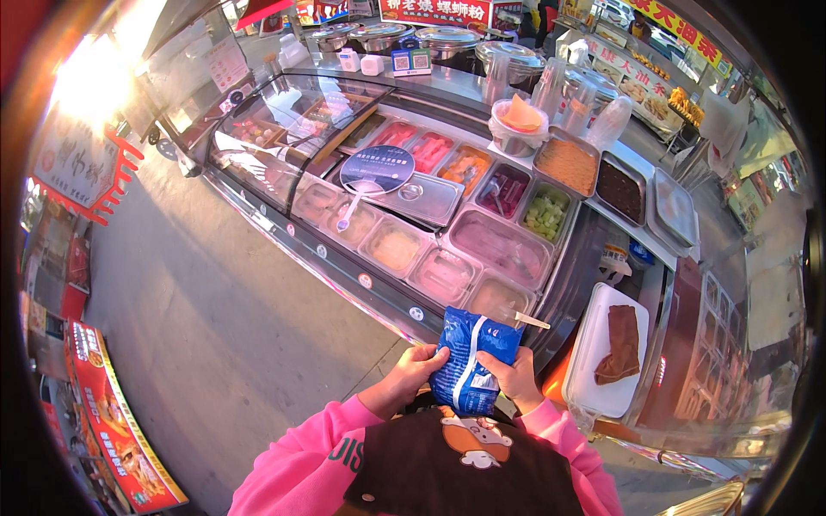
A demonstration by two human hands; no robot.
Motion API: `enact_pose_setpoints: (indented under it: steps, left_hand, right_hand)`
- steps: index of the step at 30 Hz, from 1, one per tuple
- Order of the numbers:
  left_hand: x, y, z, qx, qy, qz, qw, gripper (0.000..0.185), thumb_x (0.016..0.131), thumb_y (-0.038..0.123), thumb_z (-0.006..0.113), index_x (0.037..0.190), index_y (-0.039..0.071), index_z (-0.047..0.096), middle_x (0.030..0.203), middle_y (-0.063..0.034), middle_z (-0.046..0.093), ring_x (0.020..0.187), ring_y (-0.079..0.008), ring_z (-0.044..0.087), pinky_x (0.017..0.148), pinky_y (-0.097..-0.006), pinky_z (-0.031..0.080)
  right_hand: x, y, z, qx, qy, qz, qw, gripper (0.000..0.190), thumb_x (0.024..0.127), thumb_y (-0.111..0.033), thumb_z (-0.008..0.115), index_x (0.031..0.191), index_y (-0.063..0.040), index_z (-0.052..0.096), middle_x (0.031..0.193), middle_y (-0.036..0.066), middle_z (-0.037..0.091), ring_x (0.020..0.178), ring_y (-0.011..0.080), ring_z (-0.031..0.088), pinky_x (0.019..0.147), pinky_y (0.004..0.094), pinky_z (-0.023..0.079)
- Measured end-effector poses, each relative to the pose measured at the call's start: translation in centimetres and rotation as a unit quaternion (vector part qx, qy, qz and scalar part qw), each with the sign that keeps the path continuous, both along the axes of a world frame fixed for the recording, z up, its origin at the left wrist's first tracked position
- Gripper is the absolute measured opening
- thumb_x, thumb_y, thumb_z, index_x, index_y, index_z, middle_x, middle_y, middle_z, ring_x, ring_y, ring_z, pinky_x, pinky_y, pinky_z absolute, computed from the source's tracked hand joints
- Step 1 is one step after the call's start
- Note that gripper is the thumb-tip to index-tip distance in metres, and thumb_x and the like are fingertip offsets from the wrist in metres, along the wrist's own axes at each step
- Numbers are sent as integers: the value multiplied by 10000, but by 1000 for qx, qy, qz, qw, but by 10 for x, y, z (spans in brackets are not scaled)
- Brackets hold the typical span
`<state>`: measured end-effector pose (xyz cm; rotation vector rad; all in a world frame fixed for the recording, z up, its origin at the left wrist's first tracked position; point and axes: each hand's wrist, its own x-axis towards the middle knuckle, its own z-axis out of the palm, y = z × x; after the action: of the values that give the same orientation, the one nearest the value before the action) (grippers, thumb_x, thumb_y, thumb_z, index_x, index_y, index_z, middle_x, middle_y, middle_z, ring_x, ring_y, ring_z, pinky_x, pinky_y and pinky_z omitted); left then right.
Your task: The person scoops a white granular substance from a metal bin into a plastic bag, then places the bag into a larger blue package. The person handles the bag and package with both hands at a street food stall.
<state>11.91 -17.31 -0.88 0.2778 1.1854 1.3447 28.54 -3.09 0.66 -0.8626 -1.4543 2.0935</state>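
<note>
A blue plastic packet (474, 361) with a pale seam down its middle is held upright close to my apron. My left hand (413, 371) pinches its left edge between thumb and fingers. My right hand (513, 374) grips the right edge, the thumb lying across the front. Just beyond the packet, a food tub (497, 300) has a pale flat handle (532, 320) sticking out of it. Farther off, a round dark fan (377, 169) with a white handle lies on a steel lid (426, 197). Both sleeves are pink.
Tubs of green fruit pieces (545, 213) and orange fruit pieces (464, 169) stand in the counter. Steel trays of brown crumbs (566, 164) and a dark food (621, 187) are at the right. A brown cloth (619, 342) lies on a white lid (581, 380). Glass (271, 129) covers the counter's left part.
</note>
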Motion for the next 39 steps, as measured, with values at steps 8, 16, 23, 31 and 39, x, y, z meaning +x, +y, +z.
enact_pose_setpoints:
  steps: [8,16,23,31,39]
  left_hand:
    - [16,12,40,68,69,-1,995,324,985,216,636,1134,-72,659,1033,-94,719,915,-127,670,856,-273,535]
    - [27,28,41,6,-22,-47,999,383,981,269,652,1198,-47,636,1069,-104,720,941,-151,691,881,-290,548]
    - [71,28,44,82,60,18,995,272,952,134,673,1134,-68,659,1013,-100,728,862,-133,692,790,-282,580]
    - [87,23,44,31,-75,8,997,359,948,240,701,1172,-30,626,1038,-100,714,878,-165,707,811,-316,592]
    - [94,19,44,53,-25,90,994,274,913,167,730,1096,-23,656,982,-92,719,826,-157,704,768,-302,590]
  right_hand:
    - [25,18,1,-296,42,-65,952,417,915,-224,731,1223,29,608,1110,108,710,930,203,697,845,336,547]
    - [45,10,16,-85,40,-48,994,193,922,-159,724,1029,2,725,944,61,737,808,124,681,754,264,544]
    - [84,6,-14,-202,37,-32,978,362,998,-294,619,1239,-24,612,1153,64,694,1030,173,657,918,322,510]
    - [90,-3,8,-175,73,-122,974,262,1006,-218,596,1128,3,666,1018,83,723,859,162,690,807,294,552]
    - [88,18,32,33,-59,73,995,238,961,-216,676,977,15,730,851,9,705,744,58,613,700,208,500]
